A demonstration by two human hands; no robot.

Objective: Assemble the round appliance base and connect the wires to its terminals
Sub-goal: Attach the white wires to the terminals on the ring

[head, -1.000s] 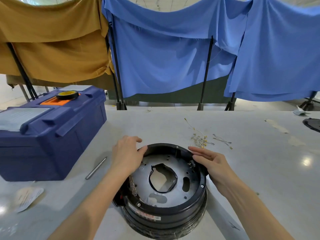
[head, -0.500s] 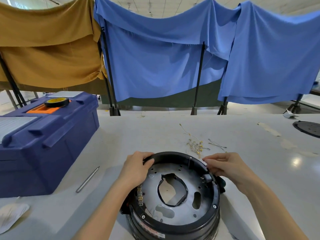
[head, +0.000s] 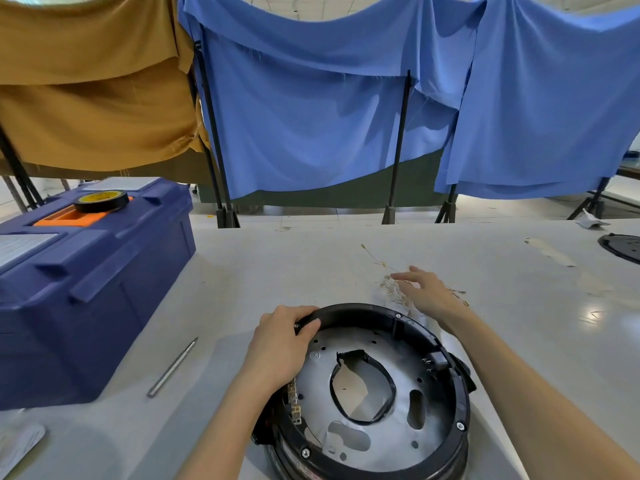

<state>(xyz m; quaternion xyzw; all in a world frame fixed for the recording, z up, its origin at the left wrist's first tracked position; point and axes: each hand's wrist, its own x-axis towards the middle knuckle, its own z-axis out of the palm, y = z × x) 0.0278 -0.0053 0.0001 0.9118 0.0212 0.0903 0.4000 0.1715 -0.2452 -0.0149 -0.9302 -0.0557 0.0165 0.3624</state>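
Here, round base (head: 398,355) open side up; left hand (head: 280,344) on rim.

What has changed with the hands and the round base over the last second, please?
The right hand left the rim of the round base and reached forward to the loose wires on the table, open over them. The left hand still grips the far left rim. The base, blue toolbox and metal rod stayed put.

Print on the yellow tape roll (head: 101,199), far left, and on the round base (head: 363,311) near wall is too blurred to read.
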